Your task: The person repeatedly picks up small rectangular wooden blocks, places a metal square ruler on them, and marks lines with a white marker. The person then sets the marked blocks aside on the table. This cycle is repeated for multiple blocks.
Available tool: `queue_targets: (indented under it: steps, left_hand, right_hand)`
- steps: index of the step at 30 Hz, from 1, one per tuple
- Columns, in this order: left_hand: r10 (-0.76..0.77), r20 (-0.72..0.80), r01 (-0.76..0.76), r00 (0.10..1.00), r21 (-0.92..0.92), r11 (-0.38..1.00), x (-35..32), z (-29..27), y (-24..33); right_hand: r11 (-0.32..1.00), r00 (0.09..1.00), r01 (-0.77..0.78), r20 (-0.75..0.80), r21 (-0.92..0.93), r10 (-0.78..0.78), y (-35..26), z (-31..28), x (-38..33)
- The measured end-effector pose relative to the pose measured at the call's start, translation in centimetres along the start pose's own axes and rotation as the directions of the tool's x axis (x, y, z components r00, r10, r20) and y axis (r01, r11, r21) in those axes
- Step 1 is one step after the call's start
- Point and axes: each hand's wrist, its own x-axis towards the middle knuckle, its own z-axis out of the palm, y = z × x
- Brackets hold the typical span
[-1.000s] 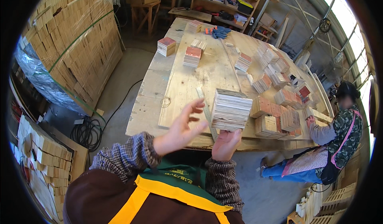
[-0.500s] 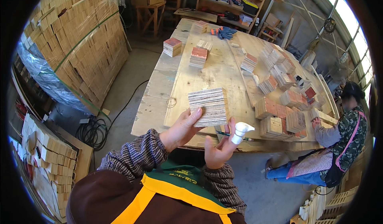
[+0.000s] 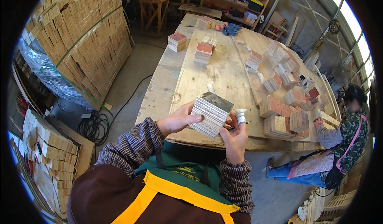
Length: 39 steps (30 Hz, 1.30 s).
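A square plywood block (image 3: pixel 208 117) with striped layered sides and a dark top face is held up over the near edge of the worktable (image 3: pixel 191 84). My left hand (image 3: pixel 177 122) grips its left side, thumb lying on the striped face. At its lower right corner my right hand (image 3: pixel 234 140) holds on with thumb and fingers. White wrapping (image 3: pixel 240 115) covers one finger of this hand. A thin dark pen-like stick (image 3: pixel 244 124) shows among the right fingers, mostly hidden. Behind the block lies a small pale wood piece (image 3: pixel 210 88).
Several red-topped plywood blocks (image 3: pixel 203 52) stand on the table, with a cluster (image 3: pixel 275 107) at the right. Blue and orange gloves (image 3: pixel 228 29) lie at the far end. Another person (image 3: pixel 345 132) stands at the right. Wrapped stacked wood (image 3: pixel 87 40) and a coiled cable (image 3: pixel 91 130) are left.
The block has turned and tipped, so its dark top face now shows. My right hand has moved up and closed on the block's right corner. The view has shifted slightly.
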Motion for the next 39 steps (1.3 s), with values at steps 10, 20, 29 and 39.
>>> queue_targets:
  steps: [10, 20, 29, 39]
  left_hand:
    - [-0.144, 0.129, 0.186, 0.981, -0.414, 0.891, -1.3, -6.1, -4.7]
    - [-0.143, 0.116, 0.178, 0.983, -0.404, 0.897, -1.5, -8.4, -7.6]
    - [-0.175, 0.128, 0.177, 0.976, -0.001, 0.984, -0.3, -7.2, -2.9]
    - [-0.258, 0.119, 0.202, 0.959, 0.356, 0.913, 2.6, -10.2, -2.5]
  right_hand:
    - [0.986, 0.998, -0.061, -0.021, 0.156, 0.065, 0.3, 0.4, -0.7]
    - [0.993, 0.998, -0.053, -0.021, 0.101, 0.056, -0.5, 1.1, -1.3]
    - [0.996, 0.998, -0.031, -0.051, 0.081, 0.036, 2.8, 1.0, -0.8]
    - [0.988, 0.93, -0.152, -0.335, 0.023, 0.151, 8.3, 1.4, 0.3]
